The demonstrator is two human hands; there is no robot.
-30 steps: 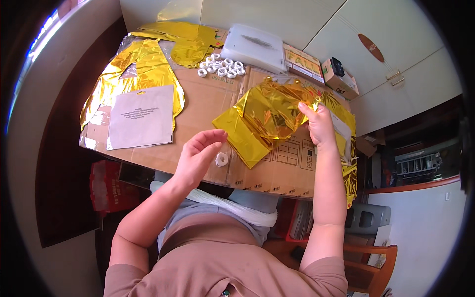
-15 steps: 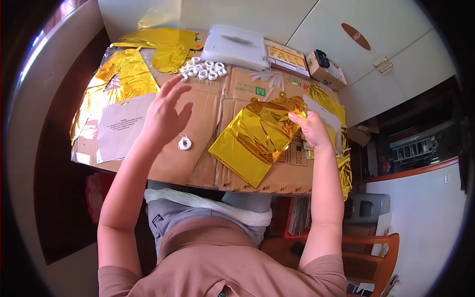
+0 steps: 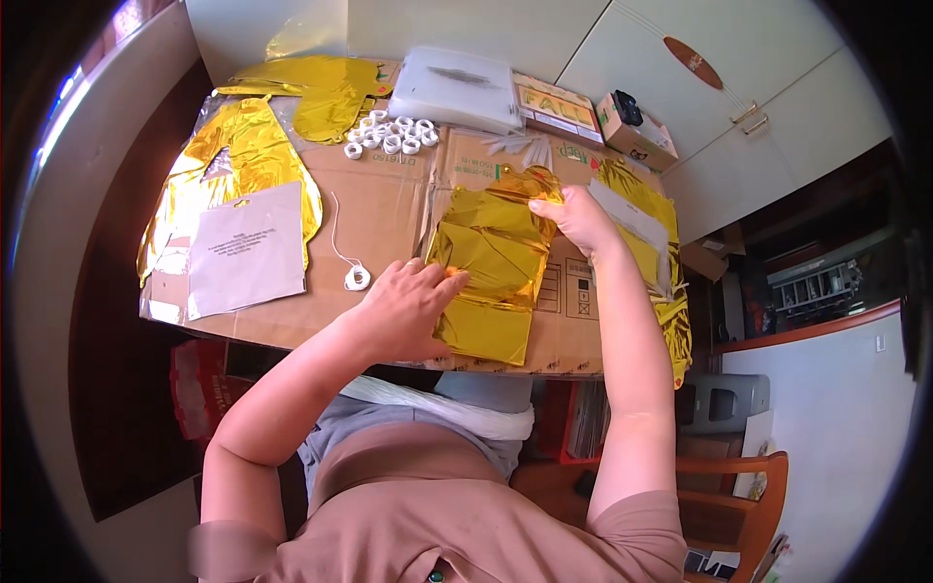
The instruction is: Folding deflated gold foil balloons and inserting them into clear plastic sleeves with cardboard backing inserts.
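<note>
A folded, uninflated gold foil balloon [image 3: 491,257] lies over the right-middle of the cardboard-covered table. My right hand [image 3: 575,219] pinches its upper right corner between thumb and fingers. At the balloon's left edge, my left hand [image 3: 408,309] has its fingers bent over the foil, thumb lower down near the bottom part; what lies under the palm is hidden. Left of that hand sits a small white ribbon coil [image 3: 358,278], one loose end stretching away from me. Farther back, several more white ribbon coils [image 3: 392,136] are heaped together.
Flat gold foil pieces [image 3: 258,141] and a grey printed sheet [image 3: 248,253] cover the left side. At the back stand a stack of clear plastic sleeves [image 3: 457,92], thin clear straws [image 3: 520,146] and boxes [image 3: 637,136]. More gold packs [image 3: 637,233] lie at the right edge.
My left hand has come down from over the table's left half to the balloon's left edge. The balloon has turned more upright and shifted slightly. The small coil's loose end now shows.
</note>
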